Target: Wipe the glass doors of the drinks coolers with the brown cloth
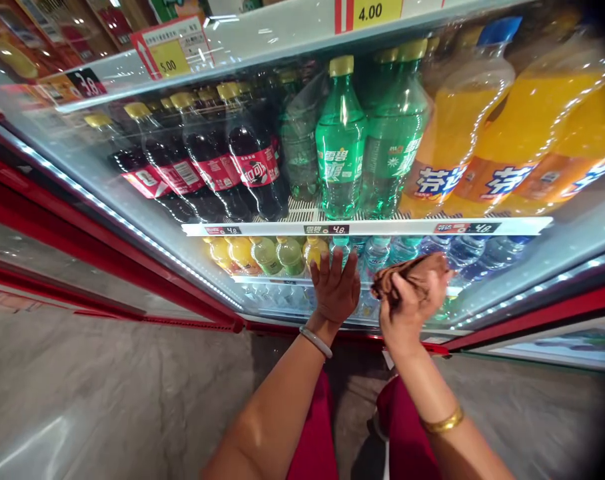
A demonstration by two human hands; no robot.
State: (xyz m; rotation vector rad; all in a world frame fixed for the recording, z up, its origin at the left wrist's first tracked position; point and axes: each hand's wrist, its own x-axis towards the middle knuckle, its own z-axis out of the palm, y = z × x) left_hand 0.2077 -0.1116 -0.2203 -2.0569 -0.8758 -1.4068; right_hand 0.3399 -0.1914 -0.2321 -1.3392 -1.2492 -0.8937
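Head view: my left hand [334,288] lies spread flat on the cooler's glass door [147,220], my right hand [411,301] bunched on a brown cloth [402,277] that might smear fingerprints.

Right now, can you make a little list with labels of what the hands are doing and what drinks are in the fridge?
left hand: flat on the glass door, fingers spread
right hand: holds a brown cloth against the glass
upper shelf: dark cola bottles, green bottles, orange bottles
lower shelf: small yellow-capped bottles
wrists: one bracelet each
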